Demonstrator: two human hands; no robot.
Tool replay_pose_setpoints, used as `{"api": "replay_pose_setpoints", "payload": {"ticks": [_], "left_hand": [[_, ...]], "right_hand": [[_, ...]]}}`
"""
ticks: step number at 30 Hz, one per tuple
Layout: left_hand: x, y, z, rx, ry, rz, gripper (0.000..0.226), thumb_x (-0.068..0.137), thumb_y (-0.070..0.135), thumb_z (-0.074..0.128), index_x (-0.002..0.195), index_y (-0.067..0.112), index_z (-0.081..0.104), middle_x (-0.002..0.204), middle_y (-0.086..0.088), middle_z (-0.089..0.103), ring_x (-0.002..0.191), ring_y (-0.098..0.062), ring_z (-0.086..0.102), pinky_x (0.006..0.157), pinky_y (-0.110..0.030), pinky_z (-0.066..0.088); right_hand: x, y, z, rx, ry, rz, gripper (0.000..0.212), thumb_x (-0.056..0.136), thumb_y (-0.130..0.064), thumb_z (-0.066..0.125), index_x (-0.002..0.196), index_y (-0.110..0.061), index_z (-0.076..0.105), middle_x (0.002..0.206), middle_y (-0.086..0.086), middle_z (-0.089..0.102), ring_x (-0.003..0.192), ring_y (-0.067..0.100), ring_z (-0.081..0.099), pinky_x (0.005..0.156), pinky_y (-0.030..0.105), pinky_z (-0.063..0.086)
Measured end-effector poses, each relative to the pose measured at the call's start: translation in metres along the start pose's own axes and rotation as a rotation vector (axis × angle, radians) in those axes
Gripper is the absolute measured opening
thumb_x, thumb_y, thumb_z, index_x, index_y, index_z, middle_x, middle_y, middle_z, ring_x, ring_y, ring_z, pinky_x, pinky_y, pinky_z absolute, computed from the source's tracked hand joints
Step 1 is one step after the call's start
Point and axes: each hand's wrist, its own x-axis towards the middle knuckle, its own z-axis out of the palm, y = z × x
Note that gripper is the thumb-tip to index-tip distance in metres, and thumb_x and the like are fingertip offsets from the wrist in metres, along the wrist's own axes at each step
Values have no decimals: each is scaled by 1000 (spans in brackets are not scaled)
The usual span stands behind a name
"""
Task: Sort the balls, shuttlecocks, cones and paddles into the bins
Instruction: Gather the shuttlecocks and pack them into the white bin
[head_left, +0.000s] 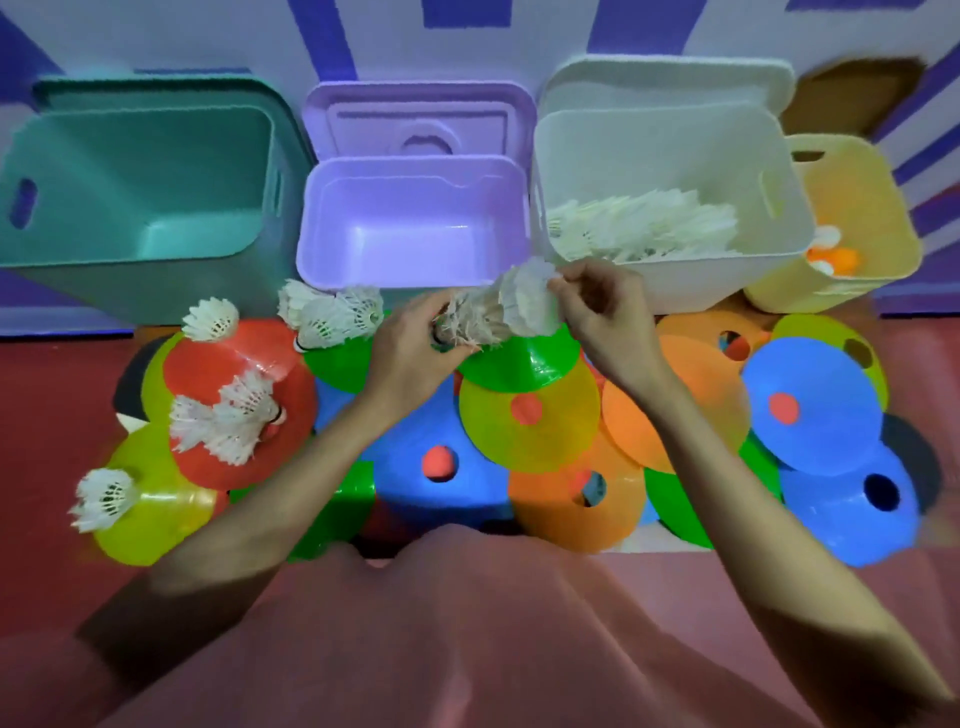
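Both hands, left (410, 343) and right (597, 312), pinched a nested shuttlecock stack (498, 312) (feathers frayed), which could slip apart short of the white bin (670, 270).

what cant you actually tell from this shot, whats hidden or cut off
Head view only:
- Left hand: the ends of the stacked shuttlecocks it grips are hidden by its fingers and the feathers.
- Yellow bin: its white and orange balls are mostly hidden by the white bin and its own wall; no count possible.
- Dark round things at the pile's edges: covered by cones; paddles or not, unclear.
- White bin's shuttlecocks: blurred, uncountable.
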Motion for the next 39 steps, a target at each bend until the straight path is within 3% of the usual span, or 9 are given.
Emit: {"api": "replay_pose_setpoints", "payload": {"ticks": [2,5,14,17,21,25,30,35,39], "left_hand": [[26,17,14,-14,2,24,52,71,25,77,119,13,63,112,-5,68,100,-22,62,85,-33,49],[68,43,34,-13,14,53,52,70,28,74,118,13,64,112,-3,68,101,-21,62,84,-33,50],[204,79,89,160,-83,50,44,59,39,75,91,10,64,88,-4,68,84,-23,62,72,-40,52],[239,82,104,183,-107,5,42,62,30,83,89,5,63,86,-8,67,81,-24,62,73,-39,50],[279,71,127,332,-215,-11,40,60,29,84,70,4,53,71,-13,58,70,-29,54,63,-38,44],[302,51,150,431,-348,-86,56,62,22,85,57,15,30,59,2,33,65,-21,37,55,-31,26],[317,26,178,562,-479,-169,45,62,23,88,74,11,46,76,-3,47,74,-20,45,62,-29,33],[318,14,189,627,-519,-209,43,66,10,80,64,13,38,75,-6,48,77,-26,53,60,-30,33],[314,13,192,638,-517,-211,35,71,5,75,100,4,55,101,-13,59,98,-30,59,71,-34,45]], "right_hand": [[13,5,-19,32,129,-28,3,89,-12,55,88,-15,57,55,-9,41,51,6,39,50,23,32],[37,13,-47,110,295,-44,14,86,-11,57,96,-14,48,63,-3,47,56,10,47,55,27,41],[107,42,-110,-82,477,-123,21,93,-11,51,113,-9,56,111,13,51,81,1,52,65,7,38],[129,56,-130,-198,382,-143,25,92,-7,45,109,-8,63,108,9,50,86,6,52,72,6,37],[169,91,-145,-398,136,-110,25,84,-10,49,104,-7,65,104,10,55,96,22,54,83,30,45],[206,122,-141,-533,-4,-83,19,91,-15,52,91,-3,67,90,14,64,84,27,58,75,33,44],[235,160,-130,-663,-242,103,24,90,-10,47,82,4,65,86,21,67,81,36,61,71,37,50],[241,173,-118,-670,-347,198,26,89,-6,43,77,4,63,88,21,67,82,36,61,74,38,52],[234,171,-114,-699,-412,261,26,94,-13,44,76,3,52,85,23,58,84,36,56,69,35,40]]}}
